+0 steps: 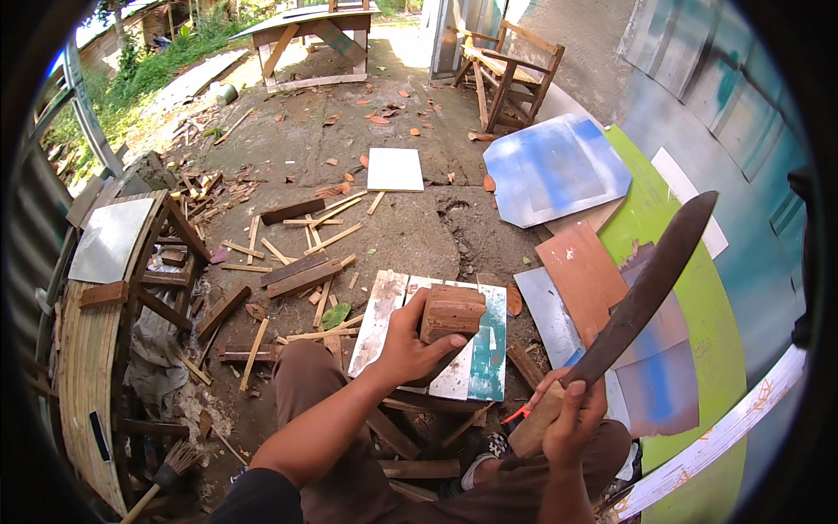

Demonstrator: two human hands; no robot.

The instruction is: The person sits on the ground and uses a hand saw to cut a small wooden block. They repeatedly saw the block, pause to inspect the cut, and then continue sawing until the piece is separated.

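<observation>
- The wooden block [452,314] is at the painted stand [489,358], just far of the person's lap; it appears to be on end, long axis running up from the stand, with 1 end face turned upward; its exact lean is hard to judge.
- The left hand [412,348] is part-closed around the block, thumb on the near side and fingers round the left side; some fingertips are hidden, yet the hold looks firm.
- The right hand [572,415] is closed around the wooden handle [534,428] of the machete [650,297]; it has no contact with the block.
- The key relation is this: the block lies to the left and far of the right hand; the blade slants far and right, its tip well apart from the block.
- Of the 2 hands, the left is nearer, already touching; bringing blade to wood would, I judge, call for a leftward swing, clear of the left thumb.
</observation>
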